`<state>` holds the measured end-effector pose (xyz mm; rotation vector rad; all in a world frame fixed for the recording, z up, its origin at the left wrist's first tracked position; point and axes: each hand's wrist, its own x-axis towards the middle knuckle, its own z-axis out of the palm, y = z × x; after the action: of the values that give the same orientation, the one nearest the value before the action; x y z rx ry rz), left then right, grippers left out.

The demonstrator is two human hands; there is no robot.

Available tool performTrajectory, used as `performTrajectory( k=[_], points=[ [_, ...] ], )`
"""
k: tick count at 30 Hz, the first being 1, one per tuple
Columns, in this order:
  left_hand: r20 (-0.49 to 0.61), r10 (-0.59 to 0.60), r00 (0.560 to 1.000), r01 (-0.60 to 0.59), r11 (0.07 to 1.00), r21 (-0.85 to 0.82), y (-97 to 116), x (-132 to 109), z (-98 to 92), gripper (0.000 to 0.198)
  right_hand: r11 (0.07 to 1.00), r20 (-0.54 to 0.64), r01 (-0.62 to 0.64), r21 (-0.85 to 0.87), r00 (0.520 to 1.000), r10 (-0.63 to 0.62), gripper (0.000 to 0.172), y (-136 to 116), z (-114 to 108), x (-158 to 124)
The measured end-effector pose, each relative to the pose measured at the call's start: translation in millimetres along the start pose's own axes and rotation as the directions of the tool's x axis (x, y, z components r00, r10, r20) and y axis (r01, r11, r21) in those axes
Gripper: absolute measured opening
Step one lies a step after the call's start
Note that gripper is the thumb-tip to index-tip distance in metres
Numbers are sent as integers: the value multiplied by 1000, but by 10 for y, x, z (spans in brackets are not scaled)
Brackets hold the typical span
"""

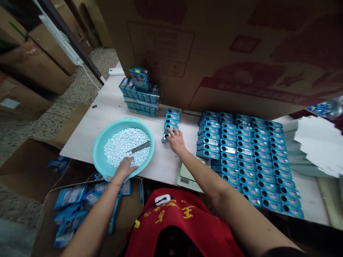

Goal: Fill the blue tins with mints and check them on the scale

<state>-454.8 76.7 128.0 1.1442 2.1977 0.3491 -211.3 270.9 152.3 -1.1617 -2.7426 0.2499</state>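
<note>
My left hand [125, 168] is inside the near rim of a turquoise plastic basin [97, 157], low over a heap of small white pellets [120, 141]. Its thumb and forefinger look apart, and the fingertips are at the pellets. A flat grey metal strip [140, 146] lies on the heap just beyond. My right hand [175, 141] has its fingers round the nearest small blue box [165, 138] of a short row [172, 117]. That box has a dark round spot on its top end. The grip is partly hidden by the fingers.
Many blue boxes [245, 151] stand in rows on the right of the white table [158, 164]. A pale scale [187, 176] sits under my right forearm. Behind are clear-wrapped blue packs [139, 98] and a large carton [214, 53]. An open carton [44, 210] below holds blue packages.
</note>
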Motion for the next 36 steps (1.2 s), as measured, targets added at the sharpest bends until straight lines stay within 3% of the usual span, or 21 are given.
performTrajectory(
  k=[4,7,8,10,12,15,18,21,24,26,31,36],
  points=[
    [-84,1,996,-18,977,-210,158,41,23,30,964,-7,-96,247,995,101,21,91,-56,-434],
    [-206,5,979,-95,896,-434,565,-66,-46,27,898,-29,-124,422,988,150,20,13,-262,-683],
    [-165,1,986,-93,825,-557,752,-132,-64,33,887,-41,-100,451,990,132,20,-50,-364,-736],
    [40,71,997,-13,622,-783,1143,-289,-73,49,880,-58,-11,475,997,44,26,-209,-575,-807],
    [200,182,963,99,451,-887,1474,-442,-25,49,871,-85,70,486,996,-32,35,-373,-727,-858],
    [255,208,944,179,324,-929,1720,-585,174,36,836,-154,87,542,988,-3,49,-529,-734,-952],
    [309,90,947,270,300,-915,1724,-630,440,30,800,-177,61,597,983,57,46,-535,-561,-1068],
    [342,40,939,321,261,-910,1682,-654,581,30,790,-148,79,608,989,15,41,-438,-441,-1156],
    [323,83,943,300,214,-930,1681,-677,522,31,776,-108,59,628,994,11,53,-324,-471,-1205],
    [333,121,935,310,172,-935,1678,-670,438,30,770,-89,24,637,995,43,52,-291,-551,-1223],
    [526,186,830,535,1,-845,1613,-547,380,33,853,-72,59,518,997,-25,39,-397,-768,-1242],
    [605,99,790,613,-107,-783,1627,-489,434,31,899,-70,25,438,998,7,36,-434,-759,-1278]
  ],
)
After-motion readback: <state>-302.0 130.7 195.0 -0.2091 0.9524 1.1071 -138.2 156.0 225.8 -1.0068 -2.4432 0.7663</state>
